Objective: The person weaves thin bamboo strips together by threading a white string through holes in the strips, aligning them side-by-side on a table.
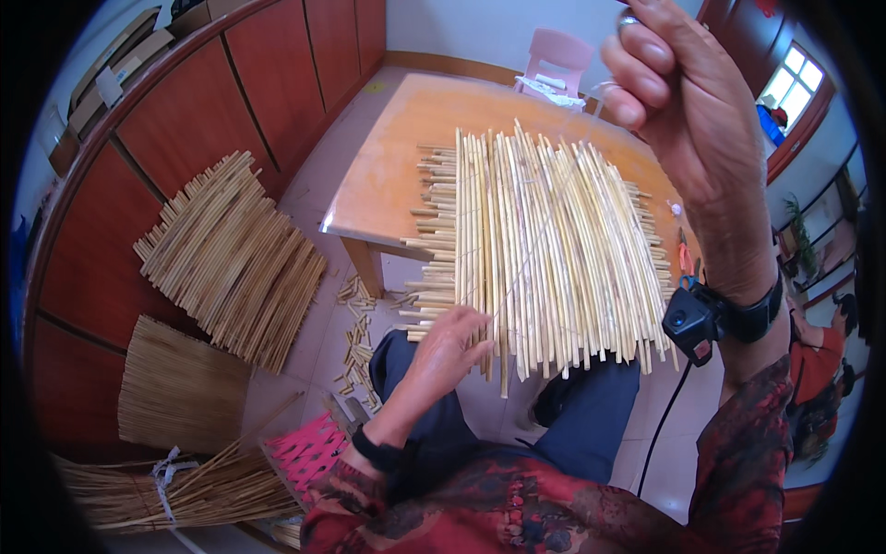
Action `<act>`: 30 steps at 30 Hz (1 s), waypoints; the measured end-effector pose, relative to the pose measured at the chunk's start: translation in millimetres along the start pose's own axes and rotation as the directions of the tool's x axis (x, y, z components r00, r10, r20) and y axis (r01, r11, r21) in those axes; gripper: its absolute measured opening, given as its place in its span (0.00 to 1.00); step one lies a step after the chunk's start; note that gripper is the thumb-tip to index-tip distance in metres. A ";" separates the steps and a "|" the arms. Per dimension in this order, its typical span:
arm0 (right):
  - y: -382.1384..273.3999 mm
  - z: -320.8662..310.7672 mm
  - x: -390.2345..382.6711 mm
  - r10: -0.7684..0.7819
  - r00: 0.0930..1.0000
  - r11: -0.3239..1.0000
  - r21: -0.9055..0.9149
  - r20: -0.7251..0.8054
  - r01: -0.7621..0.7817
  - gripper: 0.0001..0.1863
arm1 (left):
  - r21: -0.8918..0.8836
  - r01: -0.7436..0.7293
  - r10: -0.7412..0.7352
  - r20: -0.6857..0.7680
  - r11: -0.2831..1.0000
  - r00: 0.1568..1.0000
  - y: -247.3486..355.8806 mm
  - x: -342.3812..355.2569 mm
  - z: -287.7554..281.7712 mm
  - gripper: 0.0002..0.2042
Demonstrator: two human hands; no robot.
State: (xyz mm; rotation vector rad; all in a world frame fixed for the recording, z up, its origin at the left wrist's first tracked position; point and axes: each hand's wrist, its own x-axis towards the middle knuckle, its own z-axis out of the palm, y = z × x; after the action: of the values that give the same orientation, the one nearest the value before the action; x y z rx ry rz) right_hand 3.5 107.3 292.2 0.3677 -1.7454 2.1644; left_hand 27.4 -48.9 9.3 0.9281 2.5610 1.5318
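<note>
A mat of pale reed sticks (pixel 563 249), crossed by thin thread, lies over more crosswise sticks (pixel 429 208) on the wooden table (pixel 374 171). My right hand (pixel 669 102) is raised above its far right, fingers curled and pinched on thin thread that slants up from the mat; a silver band circles one finger. My left hand (pixel 448 346) rests at the mat's near left, fingers closed around the stick ends. Orange-handled pliers (pixel 683 254) lie beside the mat's right side.
Stick bundles (pixel 231 263), a finer mat (pixel 175 383) and tied straw (pixel 111 494) line the left, by red cabinets (pixel 203 92). Short offcuts (pixel 355 360) litter the floor. A pink chair (pixel 558 55) stands behind the table; a person in red (pixel 812 369) appears at far right.
</note>
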 end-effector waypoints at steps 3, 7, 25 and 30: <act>2.3 -17.5 4.4 -0.048 0.989 0.999 0.017 0.141 0.046 0.15 | -0.153 0.062 -0.040 0.143 0.986 0.989 -13.6 3.1 12.3 0.06; 8.3 -66.8 -2.9 -0.176 0.984 0.948 -0.272 -0.010 0.167 0.15 | -0.147 0.172 -0.160 0.086 0.974 0.983 -18.1 -4.5 10.7 0.06; 208.1 -91.2 -163.2 0.146 0.886 0.274 -0.879 0.440 0.392 0.03 | -0.629 0.371 -0.476 0.003 0.683 0.880 -42.0 5.7 4.0 0.08; 215.2 -84.1 -151.0 0.137 0.875 0.220 -0.875 0.464 0.430 0.02 | -0.675 0.400 -0.510 0.040 0.620 0.859 -45.6 4.3 -0.5 0.09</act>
State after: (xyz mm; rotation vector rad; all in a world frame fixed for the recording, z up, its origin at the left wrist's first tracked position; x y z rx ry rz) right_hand 52.6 133.7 21.9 0.6599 -2.7555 0.4144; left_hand 1.9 -62.7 -26.1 0.0494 1.8067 2.1298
